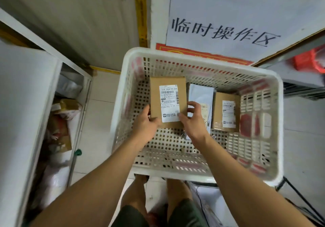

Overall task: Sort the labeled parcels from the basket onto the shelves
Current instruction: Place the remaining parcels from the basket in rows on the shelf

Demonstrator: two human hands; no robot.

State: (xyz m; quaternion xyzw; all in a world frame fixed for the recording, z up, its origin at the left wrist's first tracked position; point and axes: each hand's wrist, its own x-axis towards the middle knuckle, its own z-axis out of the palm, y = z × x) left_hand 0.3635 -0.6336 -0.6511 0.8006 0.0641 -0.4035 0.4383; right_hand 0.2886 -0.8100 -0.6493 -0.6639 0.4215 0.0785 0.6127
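1. The basket (175, 56) is white, perforated plastic, and serves as the landmark here.
2. Over the basket's left half, both hands hold a brown box (168, 101) with a white label facing up.
3. The left hand (146, 124) grasps the box's lower left edge, thumb on its top face.
4. The right hand (192, 119) grips the box's lower right edge, thumb on the label, fingers curled around the side.
5. Inside the basket, right of the held box, lies a pale mailer (202, 94), partly hidden by the right hand.
6. Further right inside the basket sits a second box (226, 112), labelled, near the right wall.
7. Behind the basket hangs a white sign (246, 15) with handwritten characters.
8. Left of the basket stands a shelf (26, 94) with parcels (65, 107) in it.
9. Below the basket's near rim, the person's legs show.
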